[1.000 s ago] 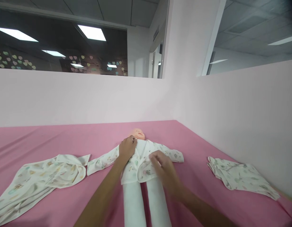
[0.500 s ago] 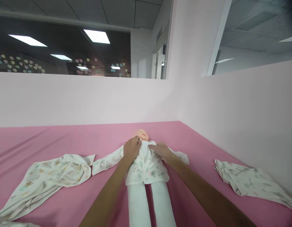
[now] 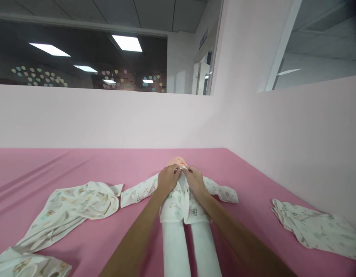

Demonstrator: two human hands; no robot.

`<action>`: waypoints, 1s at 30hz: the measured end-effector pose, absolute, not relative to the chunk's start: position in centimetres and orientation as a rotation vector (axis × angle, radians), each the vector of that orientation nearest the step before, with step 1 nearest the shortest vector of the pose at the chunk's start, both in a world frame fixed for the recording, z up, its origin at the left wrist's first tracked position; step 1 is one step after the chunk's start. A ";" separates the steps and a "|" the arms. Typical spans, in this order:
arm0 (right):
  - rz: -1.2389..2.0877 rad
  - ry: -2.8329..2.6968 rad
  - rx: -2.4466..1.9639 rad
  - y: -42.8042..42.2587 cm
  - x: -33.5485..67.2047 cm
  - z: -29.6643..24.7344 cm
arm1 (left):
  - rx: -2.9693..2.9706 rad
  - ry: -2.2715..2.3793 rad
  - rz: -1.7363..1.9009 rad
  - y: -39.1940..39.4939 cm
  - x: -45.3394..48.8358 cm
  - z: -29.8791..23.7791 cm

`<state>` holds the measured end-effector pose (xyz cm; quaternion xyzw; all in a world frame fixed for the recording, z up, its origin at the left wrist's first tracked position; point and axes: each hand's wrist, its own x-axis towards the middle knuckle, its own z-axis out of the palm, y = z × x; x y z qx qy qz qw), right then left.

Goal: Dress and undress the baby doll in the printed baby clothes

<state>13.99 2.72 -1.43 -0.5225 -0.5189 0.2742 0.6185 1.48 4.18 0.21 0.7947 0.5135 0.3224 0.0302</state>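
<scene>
Below the doll's head (image 3: 178, 161), right hand (image 3: 196, 181) now nearer left hand (image 3: 167, 180) — fingers (image 3: 188, 175) of both pinching shirt (image 3: 172, 208)

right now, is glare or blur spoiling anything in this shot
In the head view, light panels glare white in the dark window; in the head view, the folded garment at right softens toward the frame edge, while the left hand and right hand at the neckline of the printed shirt look fairly clear.
</scene>
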 end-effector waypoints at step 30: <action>0.571 -1.191 -1.198 1.4 14.5 -2.5 | 2.615 1.526 0.820 4.9 1.9 0.9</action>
